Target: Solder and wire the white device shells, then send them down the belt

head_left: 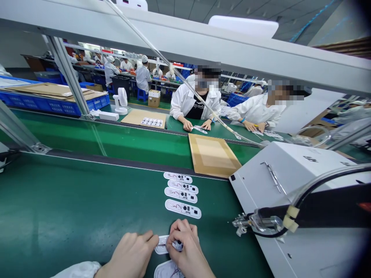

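A white oval panel [161,245] with small electronic parts lies on the green bench in front of me, partly covered by my hands. My left hand [131,251] is at its left end, thumb and finger pinched, with a thin metallic piece showing by the fingertips. Over the panel's right part, my right hand [187,247] has its fingers closed and bent down; what they grip is hidden. Nearer to me, a second white panel [165,270] shows partly beneath my right hand. Beyond my hands, several similar panels [183,209] with wires and dark components lie in a column.
A white machine [261,185] with a metal nozzle [243,224] stands at right. Cardboard [214,154] lies across the line's edge. Two co-workers [199,100] handle panels opposite. A metal frame beam [185,34] crosses overhead, and a small white fan [121,101] stands at far left.
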The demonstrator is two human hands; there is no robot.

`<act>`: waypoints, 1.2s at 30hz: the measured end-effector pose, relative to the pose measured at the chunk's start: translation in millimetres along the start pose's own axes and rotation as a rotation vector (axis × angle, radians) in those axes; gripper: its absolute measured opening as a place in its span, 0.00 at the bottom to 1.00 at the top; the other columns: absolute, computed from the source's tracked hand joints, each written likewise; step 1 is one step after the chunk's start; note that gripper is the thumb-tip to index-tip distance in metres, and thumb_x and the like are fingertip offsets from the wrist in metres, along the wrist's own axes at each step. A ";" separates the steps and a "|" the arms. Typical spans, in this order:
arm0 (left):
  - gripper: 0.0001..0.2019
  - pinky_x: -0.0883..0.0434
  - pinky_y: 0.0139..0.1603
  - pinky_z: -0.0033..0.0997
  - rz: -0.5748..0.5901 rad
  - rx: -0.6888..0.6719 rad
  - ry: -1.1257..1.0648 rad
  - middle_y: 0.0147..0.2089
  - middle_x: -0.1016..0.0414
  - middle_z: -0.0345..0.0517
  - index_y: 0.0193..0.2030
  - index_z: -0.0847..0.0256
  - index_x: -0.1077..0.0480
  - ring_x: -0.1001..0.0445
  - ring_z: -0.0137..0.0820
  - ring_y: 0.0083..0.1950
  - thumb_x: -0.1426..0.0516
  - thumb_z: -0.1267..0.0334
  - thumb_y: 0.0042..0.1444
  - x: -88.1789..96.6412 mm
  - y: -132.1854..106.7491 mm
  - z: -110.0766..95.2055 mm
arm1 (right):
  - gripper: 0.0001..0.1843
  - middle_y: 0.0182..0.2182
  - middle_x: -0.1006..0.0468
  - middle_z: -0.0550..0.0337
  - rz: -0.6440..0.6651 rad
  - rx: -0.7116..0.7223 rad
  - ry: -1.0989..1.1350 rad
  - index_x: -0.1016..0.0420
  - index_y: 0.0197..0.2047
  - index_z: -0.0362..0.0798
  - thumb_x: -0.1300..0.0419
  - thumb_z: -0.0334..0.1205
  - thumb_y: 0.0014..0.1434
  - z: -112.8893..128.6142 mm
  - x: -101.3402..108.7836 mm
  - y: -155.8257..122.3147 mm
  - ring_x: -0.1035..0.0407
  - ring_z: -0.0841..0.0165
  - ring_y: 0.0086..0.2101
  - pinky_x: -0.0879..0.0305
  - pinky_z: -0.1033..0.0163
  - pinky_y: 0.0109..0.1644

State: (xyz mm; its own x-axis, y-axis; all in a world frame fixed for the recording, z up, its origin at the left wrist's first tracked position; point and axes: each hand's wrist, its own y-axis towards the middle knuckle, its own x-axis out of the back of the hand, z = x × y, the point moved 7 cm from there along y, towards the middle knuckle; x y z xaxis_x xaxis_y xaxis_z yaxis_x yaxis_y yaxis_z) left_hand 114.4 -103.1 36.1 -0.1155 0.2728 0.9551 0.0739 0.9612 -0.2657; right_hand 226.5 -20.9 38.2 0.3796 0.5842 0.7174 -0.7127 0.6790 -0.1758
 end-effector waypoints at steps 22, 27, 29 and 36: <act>0.11 0.36 0.29 0.34 -0.083 -0.205 0.112 0.31 0.21 0.48 0.35 0.61 0.25 0.21 0.44 0.30 0.41 0.81 0.52 39.7 20.1 -17.1 | 0.14 0.43 0.27 0.66 0.075 0.089 0.042 0.32 0.39 0.55 0.42 0.24 0.58 -1.9 12.1 -8.1 0.34 0.64 0.44 0.36 0.57 0.49; 0.14 0.41 0.27 0.32 -0.065 -0.008 0.017 0.34 0.19 0.48 0.38 0.59 0.24 0.18 0.42 0.31 0.49 0.77 0.63 66.7 17.4 22.1 | 0.11 0.49 0.31 0.55 -0.076 0.154 -0.011 0.34 0.44 0.53 0.48 0.26 0.65 -9.7 34.1 11.1 0.38 0.57 0.51 0.42 0.48 0.57; 0.14 0.41 0.27 0.32 -0.068 0.038 -0.013 0.35 0.19 0.47 0.38 0.58 0.24 0.18 0.43 0.33 0.50 0.74 0.66 64.6 12.1 28.9 | 0.10 0.50 0.31 0.53 -0.097 0.148 0.000 0.35 0.46 0.53 0.52 0.29 0.69 -9.9 41.5 7.5 0.37 0.57 0.52 0.41 0.48 0.57; 0.13 0.41 0.29 0.30 -0.150 0.063 -0.297 0.34 0.20 0.41 0.35 0.55 0.29 0.21 0.37 0.33 0.51 0.66 0.69 19.3 -3.0 27.8 | 0.13 0.38 0.24 0.66 0.165 0.151 0.054 0.29 0.34 0.55 0.32 0.28 0.55 -15.5 8.9 -38.2 0.29 0.63 0.41 0.37 0.61 0.43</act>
State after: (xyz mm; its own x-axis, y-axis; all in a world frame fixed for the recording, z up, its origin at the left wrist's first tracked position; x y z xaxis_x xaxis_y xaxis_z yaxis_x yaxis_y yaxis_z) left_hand 84.4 -99.6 51.7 -0.4051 0.1193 0.9065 -0.0263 0.9895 -0.1420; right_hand 266.2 -34.7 40.9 0.2788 0.7076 0.6493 -0.8462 0.5007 -0.1822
